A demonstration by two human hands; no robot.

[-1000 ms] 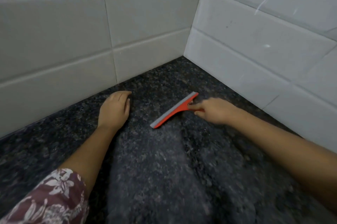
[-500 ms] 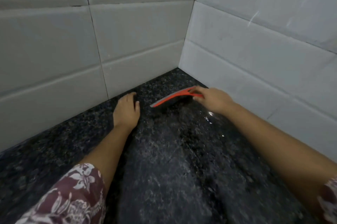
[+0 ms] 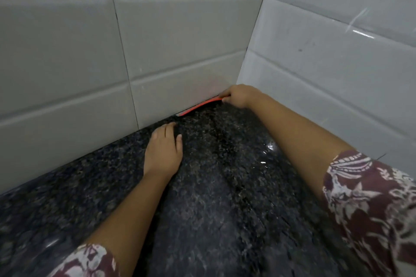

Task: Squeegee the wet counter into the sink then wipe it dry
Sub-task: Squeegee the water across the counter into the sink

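Right grip (image 3: pixel 239 96) is curled round the squeegee (image 3: pixel 199 106) handle in the far corner. The red squeegee lies on the worktop (image 3: pixel 213 204), along the foot of the far wall (image 3: pixel 180 55). Left grip (image 3: pixel 163 152) holds nothing: fingers straight, palm flat on the worktop, near-left of the squeegee, not touching it. Wet glints on the right side of the worktop.

My squeegee (image 3: pixel 199 106) is orange-red. The table (image 3: pixel 225 186) is black, speckled grey. My sleeves (image 3: pixel 371 204) are maroon with white flowers.
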